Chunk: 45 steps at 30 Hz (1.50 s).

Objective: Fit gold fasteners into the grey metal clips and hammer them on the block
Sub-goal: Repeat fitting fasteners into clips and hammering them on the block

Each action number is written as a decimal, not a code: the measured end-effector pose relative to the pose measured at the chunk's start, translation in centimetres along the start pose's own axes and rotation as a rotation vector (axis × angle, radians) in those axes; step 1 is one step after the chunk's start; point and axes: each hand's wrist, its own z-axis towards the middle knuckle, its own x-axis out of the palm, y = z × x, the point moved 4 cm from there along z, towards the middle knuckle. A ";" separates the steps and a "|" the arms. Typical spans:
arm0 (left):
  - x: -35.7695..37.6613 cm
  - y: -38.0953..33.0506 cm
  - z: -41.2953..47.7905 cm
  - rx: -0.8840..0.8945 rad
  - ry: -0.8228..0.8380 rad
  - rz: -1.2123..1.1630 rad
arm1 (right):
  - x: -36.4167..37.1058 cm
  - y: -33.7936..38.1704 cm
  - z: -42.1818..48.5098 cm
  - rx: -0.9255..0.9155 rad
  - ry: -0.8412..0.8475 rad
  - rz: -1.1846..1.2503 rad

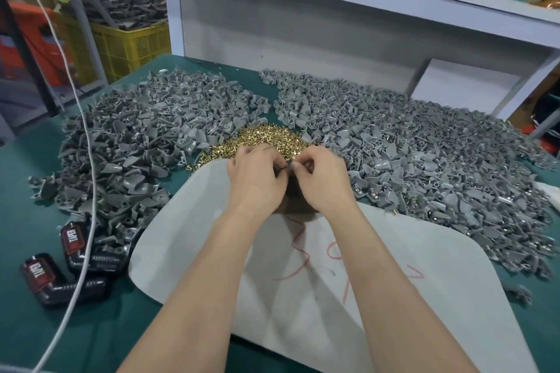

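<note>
The left hand (257, 179) and right hand (321, 179) meet at the middle of the desk (18, 206), fingertips touching. Both grips are clenched around one small grey clip (286, 167): the left pinches it from 9 o'clock, and the right, fingers curled, pinches it from 3 o'clock. Whether a fastener sits in that clip I cannot tell; it is too small and mostly hidden by the fingers.

Just below the hands, at 6 o'clock between the wrists, a dark block (293, 200) shows, partly covered by them. It lies on a pale grey mat (181, 221) that spreads toward 6 o'clock and bears a red scrawl (298, 251). Both forearms cross the mat.

The gold fasteners (266, 138) form a small pile at 12 o'clock, touching the far edge of the mat and partly hidden by the fingers. Loose grey clips lie in two broad heaps: the left heap (130, 136) from 8 to 11 o'clock, and the right heap (424, 154) from 1 to 4 o'clock. Both run up against the gold pile and the mat's edges.

At 8 o'clock two black packs (75, 241) with red labels lie on the green desk, one touching the left heap. A white cable (95, 197) runs from 11 o'clock down to 7 o'clock, over the left heap and the packs. Beyond the desk stand a white shelf (303, 24) at 12 o'clock and a yellow crate (130, 48) at 10 o'clock.
</note>
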 end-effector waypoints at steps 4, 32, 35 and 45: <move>0.0 0.1 0.0 -0.008 0.008 -0.007 | 0.2 0.1 0.1 0.000 0.000 0.001; 0.2 0.0 0.0 -0.008 0.033 0.002 | -6.8 -4.5 -0.3 0.235 -0.264 0.063; 0.2 0.1 0.1 -0.013 0.037 0.007 | -6.8 -3.8 -0.4 0.226 -0.111 0.287; 0.2 0.1 0.0 -0.004 0.013 0.000 | -6.1 -1.9 -1.8 -0.033 -0.060 -0.097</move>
